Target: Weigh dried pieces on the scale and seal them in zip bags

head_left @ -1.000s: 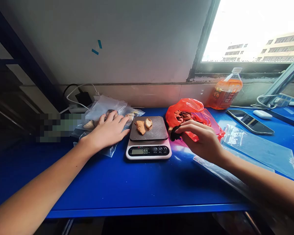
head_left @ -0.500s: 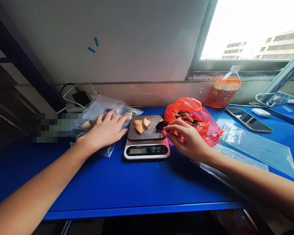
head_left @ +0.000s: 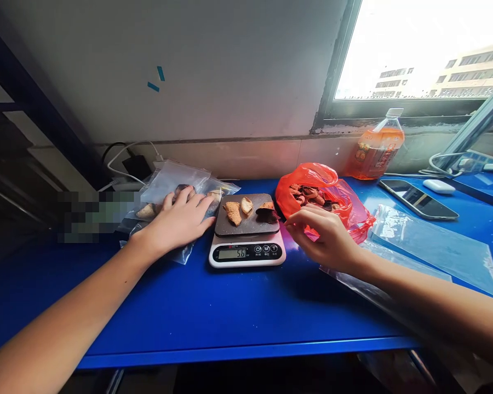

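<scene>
A white kitchen scale (head_left: 247, 257) stands on the blue table, its display showing about 5.6. On its dark plate lie a rough brown dried piece (head_left: 232, 213), a pale curled piece (head_left: 246, 206) and a dark piece with a brown edge (head_left: 267, 213). My right hand (head_left: 326, 235) is just right of the plate, fingertips drawn together with nothing visible in them. Behind it, an opened red plastic bag (head_left: 308, 174) holds several dried brown pieces (head_left: 312, 196). My left hand (head_left: 181, 219) lies flat, fingers spread, over clear zip bags (head_left: 176, 174) with dried pieces inside.
Flat clear bags (head_left: 439, 251) lie at the right, near a phone (head_left: 419, 198) and a white earbud case (head_left: 439, 186). A bottle of orange drink (head_left: 378, 148) stands by the window. Cables and a black adapter (head_left: 135, 166) sit at the back left.
My right hand has let go of the dark piece, which now rests on the scale plate, and has drawn back slightly to the right. My left hand stays on the bags.
</scene>
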`<state>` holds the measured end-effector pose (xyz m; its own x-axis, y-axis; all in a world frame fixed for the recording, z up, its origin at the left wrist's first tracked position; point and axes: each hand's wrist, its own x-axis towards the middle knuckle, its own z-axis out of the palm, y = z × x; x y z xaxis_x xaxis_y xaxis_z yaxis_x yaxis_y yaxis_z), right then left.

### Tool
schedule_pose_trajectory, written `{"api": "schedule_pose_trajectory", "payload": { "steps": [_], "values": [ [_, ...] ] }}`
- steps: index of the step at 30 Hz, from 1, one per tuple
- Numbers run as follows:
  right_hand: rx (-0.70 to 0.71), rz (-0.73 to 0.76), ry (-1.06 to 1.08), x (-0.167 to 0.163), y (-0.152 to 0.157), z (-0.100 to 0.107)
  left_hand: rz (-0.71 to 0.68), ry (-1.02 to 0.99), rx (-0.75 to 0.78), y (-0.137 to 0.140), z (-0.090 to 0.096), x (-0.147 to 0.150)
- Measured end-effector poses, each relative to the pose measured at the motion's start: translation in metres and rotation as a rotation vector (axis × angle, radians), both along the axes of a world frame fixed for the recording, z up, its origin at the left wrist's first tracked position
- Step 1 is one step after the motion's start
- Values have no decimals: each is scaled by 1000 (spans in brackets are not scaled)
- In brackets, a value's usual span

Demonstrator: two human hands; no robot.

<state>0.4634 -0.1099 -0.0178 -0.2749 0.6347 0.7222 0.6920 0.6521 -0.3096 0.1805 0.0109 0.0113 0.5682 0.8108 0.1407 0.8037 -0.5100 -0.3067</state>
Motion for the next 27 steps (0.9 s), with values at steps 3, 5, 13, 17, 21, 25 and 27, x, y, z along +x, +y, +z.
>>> {"api": "schedule_pose_trajectory", "payload": {
  "steps": [3, 5, 13, 17, 21, 25, 27],
  "values": [
    [-155, -111, -66, 5, 3, -6, 0, 8, -3, -1, 1, 1],
    [-299, -176, -141, 9, 7, -9, 1, 13, -6, -2, 2, 1],
    [-486, -118, -316, 16, 8, -4, -3, 15, -18, -2, 2, 2],
    [-496, -85, -358, 16, 6, -1, -1, 21, -11, -4, 2, 2],
    [-473, -60, -372, 16, 5, -1, 6, 31, 0, -4, 2, 2],
    [-467, -48, -383, 18, 5, -1, 8, 41, 6, -4, 2, 3],
    [-466, -45, -391, 17, 5, -1, 9, 41, 6, -4, 2, 3]
  ]
}}
